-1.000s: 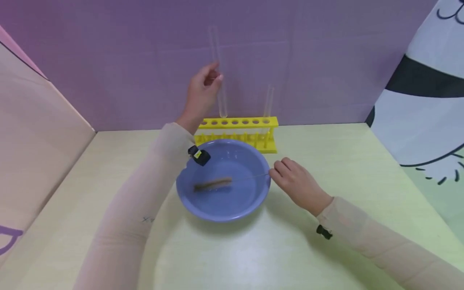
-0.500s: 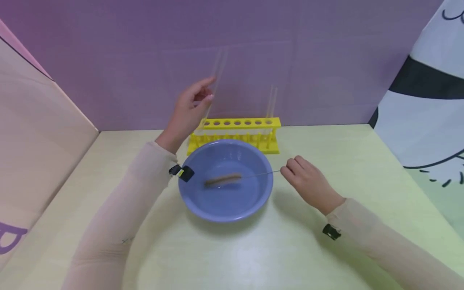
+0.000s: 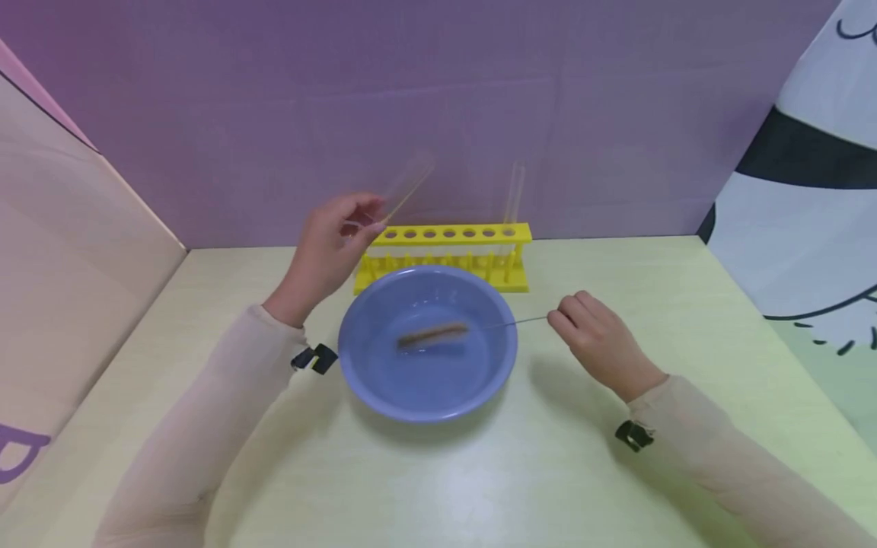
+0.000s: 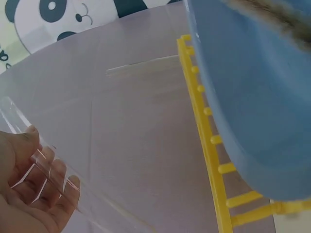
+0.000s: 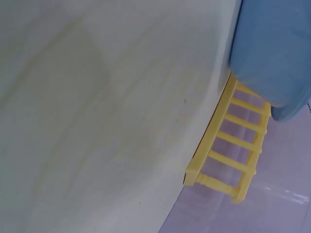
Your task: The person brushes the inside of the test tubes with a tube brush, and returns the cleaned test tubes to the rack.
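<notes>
A clear test tube [image 4: 58,170] is pinched between the thumb and fingers of my left hand [image 3: 329,243], slanting just over the left end of the yellow test tube rack [image 3: 448,234]. My right hand [image 3: 599,339], right of the blue basin [image 3: 428,407], pinches the thin wire handle of a test tube brush [image 3: 433,336]. The brush's brown bristle head is over the basin, with the wire passing across the rim. In the left wrist view part of the bristle head shows above the basin at the top right. The right hand is outside the right wrist view.
Another clear test tube [image 3: 514,198] stands upright in the rack's right end. The rack sits directly behind the basin, near the purple backdrop [image 3: 274,137]. Pale tabletop [image 3: 438,487] lies in front of the basin.
My left hand has come down and left, tilting the test tube from near upright to a slant. My right hand has drawn the brush rightward and slightly up in the view.
</notes>
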